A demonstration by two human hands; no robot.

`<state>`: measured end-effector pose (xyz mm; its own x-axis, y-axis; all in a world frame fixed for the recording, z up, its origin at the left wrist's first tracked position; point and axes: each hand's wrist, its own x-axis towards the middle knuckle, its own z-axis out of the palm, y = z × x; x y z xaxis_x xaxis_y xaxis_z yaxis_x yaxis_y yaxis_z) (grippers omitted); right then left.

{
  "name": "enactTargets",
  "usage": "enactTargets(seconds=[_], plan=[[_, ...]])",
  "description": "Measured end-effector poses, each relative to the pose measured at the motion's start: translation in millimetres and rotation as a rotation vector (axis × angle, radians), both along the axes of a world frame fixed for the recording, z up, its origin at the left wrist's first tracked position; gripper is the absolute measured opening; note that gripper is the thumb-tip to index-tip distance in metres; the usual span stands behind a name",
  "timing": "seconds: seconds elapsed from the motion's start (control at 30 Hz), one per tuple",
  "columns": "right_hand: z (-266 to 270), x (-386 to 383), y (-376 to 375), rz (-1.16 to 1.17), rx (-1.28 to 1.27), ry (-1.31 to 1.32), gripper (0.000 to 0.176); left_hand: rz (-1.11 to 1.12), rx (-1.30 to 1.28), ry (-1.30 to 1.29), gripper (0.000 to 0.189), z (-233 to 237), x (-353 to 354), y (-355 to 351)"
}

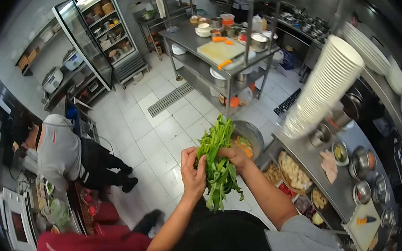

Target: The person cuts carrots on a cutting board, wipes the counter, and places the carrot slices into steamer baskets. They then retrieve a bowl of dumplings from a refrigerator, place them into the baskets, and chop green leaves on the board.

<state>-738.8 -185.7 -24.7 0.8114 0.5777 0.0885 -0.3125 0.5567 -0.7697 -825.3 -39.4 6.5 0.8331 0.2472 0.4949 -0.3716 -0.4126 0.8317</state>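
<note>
A bunch of leafy greens [216,168] is held up in front of my chest, its cut pale-green stems pointing away from me and its leaves hanging toward me. My left hand [193,172] presses against its left side, fingers curled round the stems. From the right, my right hand [234,157] grips the bunch around its middle; some of its fingers are hidden behind the leaves. Just beyond my right hand stands a large metal bin [256,135] with orange and green scraps inside.
To my right runs a steel counter [299,157] with metal bowls, a tall stack of white cups [329,79] and a cutting board with a knife [365,220]. A co-worker [61,146] bends over the left counter; a person in red [95,243] is close at lower left. A floor drain [170,99] lies ahead.
</note>
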Motion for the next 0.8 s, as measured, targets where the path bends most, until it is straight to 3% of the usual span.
enactTargets(seconds=[0.17, 0.23, 0.43, 0.57, 0.63, 0.77, 0.8], plan=[[-2.6, 95.8, 68.9, -0.122, -0.188, 0.039, 0.044, 0.027, 0.008, -0.019, 0.015, -24.7, 132.8, 74.5], [-12.9, 129.6, 88.8, -0.153, -0.093, 0.046, 0.044, -0.096, -0.268, 0.137, 0.017, -43.7, 175.9, 98.7], [-9.0, 239.2, 106.1, -0.368, -0.202, 0.054, 0.046, -0.404, -0.387, 0.249, 0.029, -20.0, 323.2, 109.4], [-32.5, 327.5, 109.9, -0.558, -0.037, 0.147, 0.044, -0.602, -0.130, 0.296, 0.040, -15.4, 446.7, 102.7], [-47.9, 379.2, 110.7, -0.612, 0.033, 0.170, 0.044, -0.700, 0.189, 0.118, 0.046, -21.3, 511.6, 94.1], [-64.0, 494.7, 131.8, -0.805, 0.340, 0.243, 0.044, -0.849, 0.425, 0.124, 0.072, -25.1, 633.7, 86.6], [-57.4, 522.4, 136.5, -0.812, 0.401, 0.186, 0.043, -0.892, 0.419, 0.079, 0.089, -24.9, 663.4, 91.0]])
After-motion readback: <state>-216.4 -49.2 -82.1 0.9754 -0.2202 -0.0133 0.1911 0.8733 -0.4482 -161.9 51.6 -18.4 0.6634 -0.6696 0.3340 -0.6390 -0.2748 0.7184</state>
